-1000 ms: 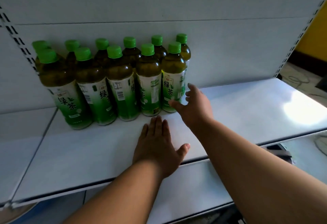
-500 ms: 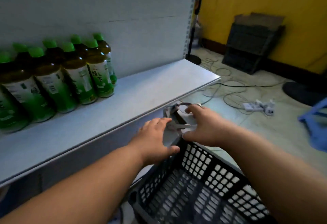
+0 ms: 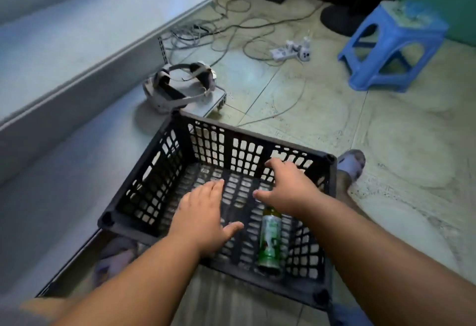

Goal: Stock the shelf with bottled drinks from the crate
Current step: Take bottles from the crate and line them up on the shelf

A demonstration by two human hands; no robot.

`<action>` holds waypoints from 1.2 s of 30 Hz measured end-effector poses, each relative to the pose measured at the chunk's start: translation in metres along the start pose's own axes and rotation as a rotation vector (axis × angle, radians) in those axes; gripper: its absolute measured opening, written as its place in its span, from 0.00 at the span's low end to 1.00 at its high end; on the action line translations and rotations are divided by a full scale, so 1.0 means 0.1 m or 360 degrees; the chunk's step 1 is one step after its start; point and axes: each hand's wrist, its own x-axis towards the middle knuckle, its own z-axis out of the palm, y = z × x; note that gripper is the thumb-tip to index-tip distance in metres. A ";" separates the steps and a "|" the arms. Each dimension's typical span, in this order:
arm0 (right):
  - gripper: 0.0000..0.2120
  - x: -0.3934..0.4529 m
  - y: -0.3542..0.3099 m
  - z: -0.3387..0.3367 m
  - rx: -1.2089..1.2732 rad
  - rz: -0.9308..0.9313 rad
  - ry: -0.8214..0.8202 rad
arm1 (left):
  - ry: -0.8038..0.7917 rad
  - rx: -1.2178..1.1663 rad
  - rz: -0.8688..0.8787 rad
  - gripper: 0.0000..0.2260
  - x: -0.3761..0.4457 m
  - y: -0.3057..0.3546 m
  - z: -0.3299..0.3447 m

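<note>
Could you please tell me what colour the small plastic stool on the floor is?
The small plastic stool is light blue, shown best in the head view.

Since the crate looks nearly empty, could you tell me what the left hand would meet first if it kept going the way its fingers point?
Probably the crate's slatted floor or far wall; the left hand points past the lone bottle, though depth is unclear.

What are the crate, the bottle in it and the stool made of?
Crate: black moulded plastic, matt, going by the lattice walls. Bottle: probably clear plastic with a glossy green label; dark liquid shows at its shoulder. Stool: blue moulded plastic, slightly shiny, apparently one piece.
</note>
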 end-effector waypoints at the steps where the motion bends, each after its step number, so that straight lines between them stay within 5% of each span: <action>1: 0.35 0.08 0.06 0.13 0.0014 0.0033 -0.0024 | -0.0032 0.0021 -0.0007 0.47 -0.01 0.00 0.12; 19: 0.43 1.16 0.98 1.94 -0.0075 0.0879 -0.0391 | -0.0167 0.0079 0.0086 0.44 0.03 -0.05 0.64; 23: 0.44 1.17 1.12 1.91 0.0155 0.1052 -0.0215 | -0.0179 0.0109 0.0106 0.44 0.04 -0.04 0.62; 26: 0.49 1.04 0.97 1.73 0.0322 0.0956 -0.0108 | -0.0202 0.0166 0.0096 0.44 0.03 -0.04 0.61; 31: 0.31 0.66 0.48 1.05 0.0756 0.0416 0.0081 | -0.0209 0.0159 0.0069 0.45 0.03 -0.01 0.57; 36: 0.33 0.16 -0.26 0.16 0.0846 -0.0174 0.0226 | -0.0043 -0.0516 -0.0107 0.50 -0.04 -0.15 0.22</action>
